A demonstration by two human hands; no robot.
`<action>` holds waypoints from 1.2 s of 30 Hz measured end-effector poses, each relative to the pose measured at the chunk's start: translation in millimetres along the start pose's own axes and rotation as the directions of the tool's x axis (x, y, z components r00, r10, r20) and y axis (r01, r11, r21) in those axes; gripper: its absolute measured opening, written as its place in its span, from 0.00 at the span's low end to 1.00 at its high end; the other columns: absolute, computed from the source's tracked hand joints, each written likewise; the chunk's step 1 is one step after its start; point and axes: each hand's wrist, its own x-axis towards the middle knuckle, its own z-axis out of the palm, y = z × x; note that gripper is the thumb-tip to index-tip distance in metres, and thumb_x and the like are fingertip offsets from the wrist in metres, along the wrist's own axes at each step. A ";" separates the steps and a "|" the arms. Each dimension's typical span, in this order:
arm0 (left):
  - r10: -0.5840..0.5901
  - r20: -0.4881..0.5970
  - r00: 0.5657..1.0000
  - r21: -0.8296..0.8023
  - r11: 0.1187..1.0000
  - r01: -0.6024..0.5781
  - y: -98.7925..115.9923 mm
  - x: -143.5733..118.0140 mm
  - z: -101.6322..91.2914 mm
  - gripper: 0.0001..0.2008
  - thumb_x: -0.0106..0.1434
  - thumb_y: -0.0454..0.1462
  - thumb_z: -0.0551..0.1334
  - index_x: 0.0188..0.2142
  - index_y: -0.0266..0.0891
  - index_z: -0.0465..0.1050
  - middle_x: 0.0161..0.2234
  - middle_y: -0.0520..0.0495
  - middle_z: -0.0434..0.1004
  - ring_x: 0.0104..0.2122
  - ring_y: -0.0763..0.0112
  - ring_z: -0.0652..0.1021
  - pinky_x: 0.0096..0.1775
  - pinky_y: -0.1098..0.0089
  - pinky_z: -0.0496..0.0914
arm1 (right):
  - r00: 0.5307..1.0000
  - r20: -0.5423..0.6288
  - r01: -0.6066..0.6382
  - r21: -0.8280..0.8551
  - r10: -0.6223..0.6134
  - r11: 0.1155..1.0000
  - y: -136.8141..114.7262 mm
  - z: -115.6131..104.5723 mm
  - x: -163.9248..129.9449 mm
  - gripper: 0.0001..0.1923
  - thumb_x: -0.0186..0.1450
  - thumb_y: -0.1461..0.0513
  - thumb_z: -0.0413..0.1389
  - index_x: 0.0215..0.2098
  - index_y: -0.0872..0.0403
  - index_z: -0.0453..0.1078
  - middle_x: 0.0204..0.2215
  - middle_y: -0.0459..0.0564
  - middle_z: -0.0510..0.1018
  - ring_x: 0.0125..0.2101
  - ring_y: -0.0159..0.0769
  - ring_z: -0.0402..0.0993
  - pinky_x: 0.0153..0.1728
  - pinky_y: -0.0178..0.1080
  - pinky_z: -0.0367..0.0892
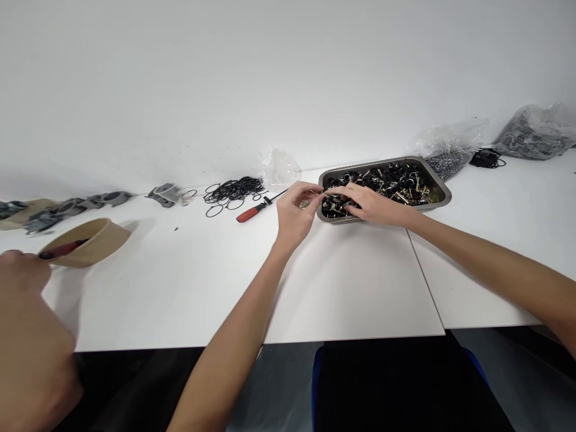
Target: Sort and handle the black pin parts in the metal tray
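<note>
My left hand (pixel 297 210) is curled at the near left corner of a metal tray (pixel 445 195), thumb and fingertips pinched together. Small brass-coloured pieces (pixel 305 204) show in the hollow of this hand; their exact kind is too small to tell. Over the tray's left end, my right hand (pixel 366 204) stretches its forefinger to the left hand's fingertips, its thumb apart and lower. Whether a tiny part lies between the fingertips of both hands is unclear. Black parts and brass-coloured screws (pixel 400 197) fill the tray.
Left of my hands lie a red-handled screwdriver (pixel 251 213) and black rubber rings (pixel 234 192). Plastic bags (pixel 537 132) stand along the wall. At far left, another person's hand (pixel 22 270) is beside a tan bowl-like ring (pixel 96 243); grey curved parts (pixel 164 194) lie behind.
</note>
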 end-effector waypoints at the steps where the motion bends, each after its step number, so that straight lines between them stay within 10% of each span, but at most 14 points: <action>1: 0.002 -0.002 1.000 0.000 1.000 -0.002 0.8 0.3 -0.6 0.07 0.63 0.41 0.70 0.36 0.40 0.79 0.36 0.48 0.81 0.35 0.71 0.80 0.39 0.68 0.77 | 1.000 0.008 0.018 0.013 -0.018 1.000 0.3 -0.8 0.5 0.28 0.72 0.65 0.47 0.69 0.45 0.60 0.49 0.54 0.71 0.49 0.45 0.69 0.56 0.53 0.66; 23: 0.012 -0.169 0.986 -0.126 0.991 -0.034 -3.3 4.5 -1.5 0.03 0.65 0.36 0.67 0.37 0.41 0.74 0.37 0.50 0.74 0.32 0.71 0.82 0.37 0.66 0.81 | 0.998 0.015 -0.054 0.005 0.054 0.999 3.5 2.4 2.3 0.21 0.73 0.63 0.45 0.62 0.55 0.67 0.49 0.57 0.78 0.49 0.44 0.74 0.57 0.50 0.65; 36: -0.042 0.185 0.982 0.113 0.993 0.021 -24.0 -1.9 -0.3 0.09 0.63 0.39 0.66 0.43 0.43 0.81 0.47 0.42 0.83 0.49 0.60 0.81 0.54 0.57 0.75 | 0.997 0.014 -0.071 0.050 0.071 0.996 6.3 2.4 4.9 0.14 0.71 0.63 0.48 0.52 0.55 0.71 0.47 0.56 0.78 0.45 0.42 0.72 0.49 0.45 0.67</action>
